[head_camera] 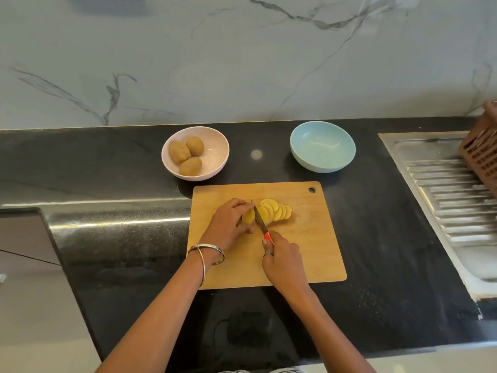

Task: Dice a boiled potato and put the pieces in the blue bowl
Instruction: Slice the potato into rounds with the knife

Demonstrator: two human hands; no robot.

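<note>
Curled around the uncut end of the peeled potato (248, 216), the fingers of the left hand (228, 224) hold it down on the wooden cutting board (317, 238), and two thin metal bangles (207, 254) sit on that wrist. Just beside it, the right hand (282, 261) grips the red handle of a small knife (260, 220); a ring is on one finger, and the blade stands in the potato, between the held end and the slices. These yellow slices (275, 210) lean one on another in a row, to the right of the blade. Behind the board, to the right, the blue bowl (322, 146) stands on the black counter (376, 224) with nothing in it. Behind the board to the left, a pink bowl (215, 157) holds three unpeeled potatoes (179, 152). At the right edge a steel sink drainboard (443, 200) begins, with a brown slotted basket (481, 154) above it. No writing or label can be read anywhere.
</note>
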